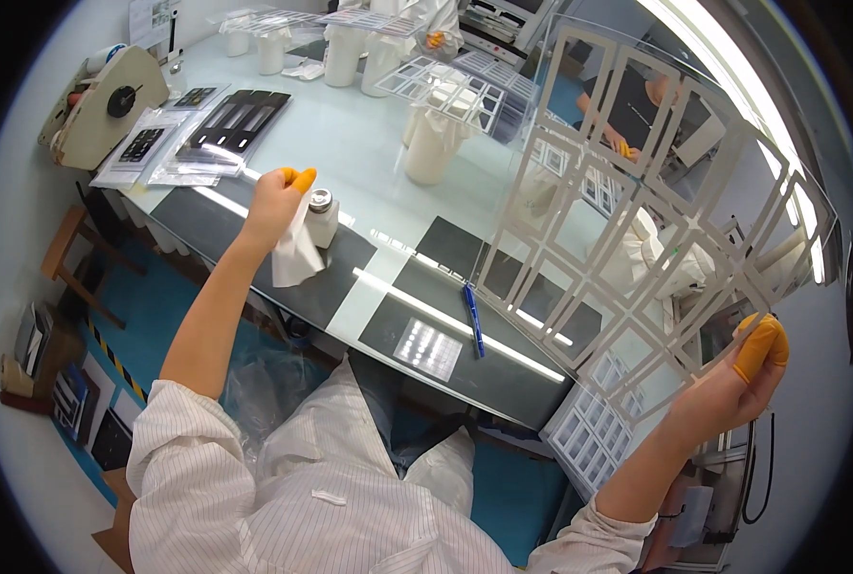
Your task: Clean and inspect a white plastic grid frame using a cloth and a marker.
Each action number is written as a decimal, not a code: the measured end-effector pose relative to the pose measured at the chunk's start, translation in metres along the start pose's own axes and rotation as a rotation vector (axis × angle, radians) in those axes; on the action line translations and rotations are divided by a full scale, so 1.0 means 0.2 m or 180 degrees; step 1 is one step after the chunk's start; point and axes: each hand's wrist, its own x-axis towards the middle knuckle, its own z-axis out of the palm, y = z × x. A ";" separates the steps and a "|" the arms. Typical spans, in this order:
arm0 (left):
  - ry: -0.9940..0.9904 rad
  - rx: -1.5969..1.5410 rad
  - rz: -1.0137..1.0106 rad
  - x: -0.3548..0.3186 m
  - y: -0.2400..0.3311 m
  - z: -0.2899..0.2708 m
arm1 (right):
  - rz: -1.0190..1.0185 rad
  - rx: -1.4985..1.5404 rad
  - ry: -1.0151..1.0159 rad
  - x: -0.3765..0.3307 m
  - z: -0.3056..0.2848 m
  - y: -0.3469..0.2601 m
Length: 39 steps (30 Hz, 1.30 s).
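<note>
In my right hand (718, 392), orange finger cots on the fingertips, I grip the lower right edge of a large clear sheet (691, 227) printed with several grey rectangular frames. The sheet stands tilted above the right side of the table. My left hand (273, 209), also in orange finger cots, is closed on a white wiping cloth (297, 253) that hangs down over the table's front edge. Right beside the cloth stands a white bottle (322, 225) with a metal top. A blue pen (473, 320) lies on the dark surface between my hands.
White cylindrical containers (430, 158) hold up more printed sheets (445, 88) at the back. Black panels (240, 122) and a beige machine with a black knob (120, 100) occupy the left. A stack of framed sheets (589, 435) sits below right. A co-worker's hand (621, 146) shows through my sheet.
</note>
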 end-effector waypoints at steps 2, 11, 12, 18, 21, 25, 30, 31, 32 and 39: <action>0.0302 0.1436 0.1036 0.01 -0.04 0.03 | -0.0058 0.0050 -0.0063 0.04 0.00 -0.01; -0.0376 0.3007 0.2132 -0.12 -0.07 0.12 | -0.0019 0.0301 0.0464 0.33 0.12 -0.13; -0.0462 0.3082 0.2085 -0.13 -0.05 0.11 | -0.0056 0.0487 0.0385 0.37 0.12 -0.14; -0.0294 0.2720 0.2263 -0.12 0.00 0.11 | -0.0202 0.0724 0.0322 0.52 0.07 -0.22; -0.0210 0.2897 0.2412 -0.15 0.09 0.07 | -0.0330 0.0719 0.0440 0.54 0.08 -0.24; -0.0240 0.3316 0.2193 -0.12 0.11 0.01 | -0.0375 0.0614 0.0377 0.54 0.07 -0.27; -0.0230 0.2749 0.1656 -0.10 0.18 -0.07 | -0.0412 0.0741 0.0329 0.52 0.07 -0.26; -0.0390 0.2168 0.1243 -0.10 0.21 -0.07 | -0.0376 0.0688 0.0329 0.51 0.07 -0.27; -0.0527 0.1587 0.0829 -0.10 0.23 -0.08 | -0.0340 0.0652 0.0326 0.50 0.07 -0.28; -0.0456 -0.3184 -0.1121 -0.06 0.23 0.01 | -0.0508 0.0704 0.0069 0.45 0.05 -0.30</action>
